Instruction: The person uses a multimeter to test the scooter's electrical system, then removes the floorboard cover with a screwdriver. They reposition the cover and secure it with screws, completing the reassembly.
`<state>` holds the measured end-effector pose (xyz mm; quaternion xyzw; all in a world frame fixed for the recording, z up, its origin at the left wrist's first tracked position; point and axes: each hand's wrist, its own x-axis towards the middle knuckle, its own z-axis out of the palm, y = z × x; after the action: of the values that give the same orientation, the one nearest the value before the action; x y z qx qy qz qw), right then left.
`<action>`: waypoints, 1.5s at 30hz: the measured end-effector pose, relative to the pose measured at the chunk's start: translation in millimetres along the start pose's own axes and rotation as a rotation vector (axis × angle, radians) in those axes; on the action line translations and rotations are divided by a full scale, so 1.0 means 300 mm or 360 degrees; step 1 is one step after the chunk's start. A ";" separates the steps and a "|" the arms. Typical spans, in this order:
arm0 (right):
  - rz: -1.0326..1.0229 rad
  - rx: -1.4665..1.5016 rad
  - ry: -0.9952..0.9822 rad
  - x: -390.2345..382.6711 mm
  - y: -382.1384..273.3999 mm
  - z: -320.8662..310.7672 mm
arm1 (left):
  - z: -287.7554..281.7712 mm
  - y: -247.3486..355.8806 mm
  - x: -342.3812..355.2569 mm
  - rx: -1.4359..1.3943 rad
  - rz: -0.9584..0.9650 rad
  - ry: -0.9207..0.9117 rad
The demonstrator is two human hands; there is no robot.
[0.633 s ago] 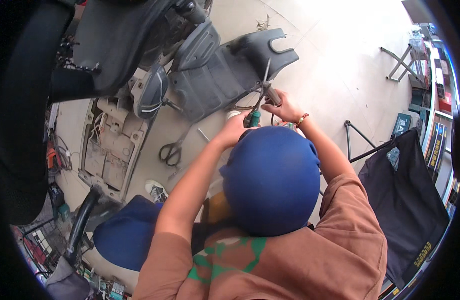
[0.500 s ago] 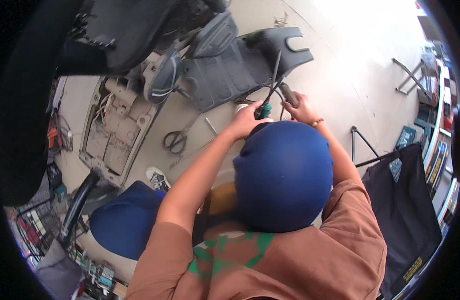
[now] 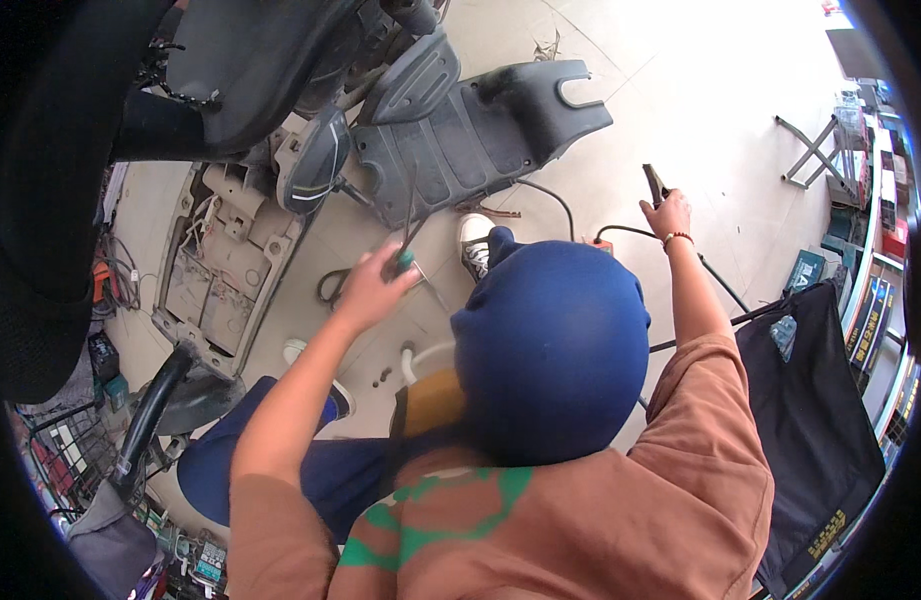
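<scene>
Holding a green-handled tool [image 3: 405, 261] in the left grip [image 3: 373, 288], closed round the handle, with the thin dark shaft pointing toward a grey panel [image 3: 460, 140]. Clasping a dark, narrow tool [image 3: 654, 186] in the right grip [image 3: 670, 212], well apart to the right, above the floor [image 3: 715, 130]; too small to tell which kind. Seems to be at a step of tool handling, with neither tool clearly set to a part. To judge by the wide spread, calls for a steady hold on both and for keeping the slender shaft clear of the panel's edge.

Slim and straight along the shaft, slightly blurred; tapered at the far end of the right tool. Just left of the left grip, partly hidden: rounded black scissors loops [image 3: 329, 286]. Ahead, moulded in what looks like hard matte plastic: the panel, ribbed along the middle and notched at one end. Near that edge, a smooth dark cable [image 3: 558, 202] in a soft curve, and beyond it a small orange box [image 3: 602, 246]. Below the panel, a black-and-white canvas shoe [image 3: 473, 251]. Farther left, a dusty beige shell [image 3: 220, 275], hollow, with loose wires inside. Far right, a folded-looking black cloth [image 3: 805, 430], slack and creased.
</scene>
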<state>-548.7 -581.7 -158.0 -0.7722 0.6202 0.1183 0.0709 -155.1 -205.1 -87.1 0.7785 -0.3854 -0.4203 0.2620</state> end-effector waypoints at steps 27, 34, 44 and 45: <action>-0.0332 0.0172 -0.0428 -0.034 -0.396 0.371 | -0.282 0.203 -0.464 -0.0811 -0.0352 -0.0018; -0.0076 -0.0103 -0.0450 -0.012 -0.290 0.321 | -0.292 0.182 -0.486 -0.0748 -0.0406 0.0032; 0.0205 0.0298 -0.0086 0.031 0.015 0.242 | -0.284 0.191 -0.489 -0.0431 -0.0424 -0.0022; 0.0126 0.0438 -0.0112 0.056 -0.030 0.236 | -0.285 0.206 -0.486 -0.0415 -0.0424 -0.0041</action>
<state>-543.3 -577.5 -230.9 -0.7256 0.6577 0.0618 0.1929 -156.1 -113.3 67.6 0.7767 -0.2243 -0.5077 0.2977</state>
